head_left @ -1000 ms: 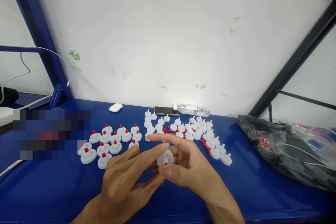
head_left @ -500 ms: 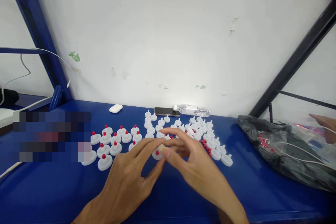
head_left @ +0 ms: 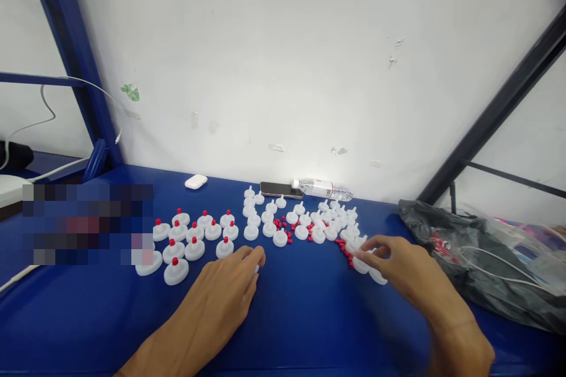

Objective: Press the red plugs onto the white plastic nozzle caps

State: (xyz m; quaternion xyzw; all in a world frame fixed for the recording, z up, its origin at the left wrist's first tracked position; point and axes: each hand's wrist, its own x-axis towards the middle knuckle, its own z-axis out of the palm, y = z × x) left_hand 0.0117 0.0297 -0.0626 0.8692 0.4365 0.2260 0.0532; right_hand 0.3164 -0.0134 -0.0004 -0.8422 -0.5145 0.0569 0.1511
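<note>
My left hand is closed low over the table, left of centre. A sliver of a white nozzle cap shows under its fingers; the rest is hidden. To its left stand several white nozzle caps with red tips, upright in loose rows. On the right, my right hand pinches the spout of a white nozzle cap at the near edge of a cluster of untipped ones. Small red tips lie loose beside these fingers and among the untipped caps at the middle.
Along the wall lie a white case, a phone and a clear plastic bottle. A dark plastic bag with red pieces and a white cable sits at the right. Blue frame posts rise at the left.
My hands have parted from the middle, where they met around a red-tipped cap. The left has moved left and down with it; the right has gone right to the untipped caps.
</note>
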